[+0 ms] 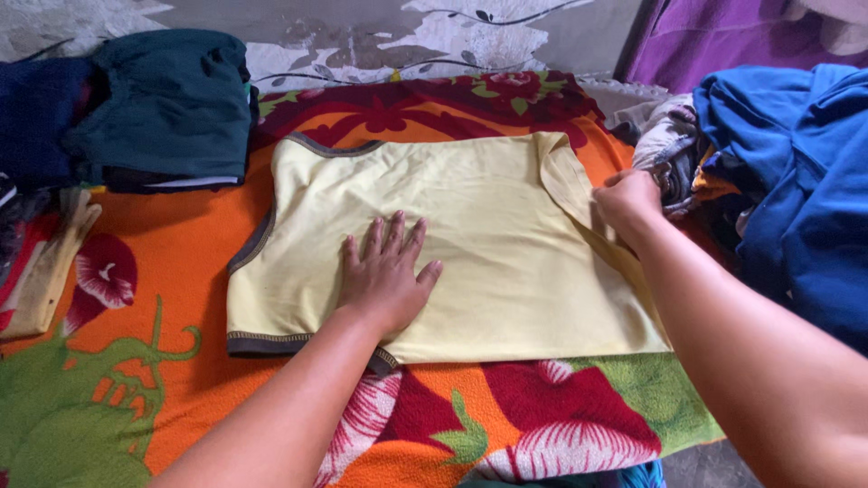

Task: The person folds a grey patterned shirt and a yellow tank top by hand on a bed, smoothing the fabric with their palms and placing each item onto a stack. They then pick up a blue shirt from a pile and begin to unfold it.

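The left hand (387, 271) hides part of the yellow top (488, 262); the blue garment (796, 181) runs off the right edge

Soft, even daylight — bright enough, no glare. Faint shadows under forearms. Slight overall softness, mild compression blur; near arms at bottom edge less sharp — colours vivid.
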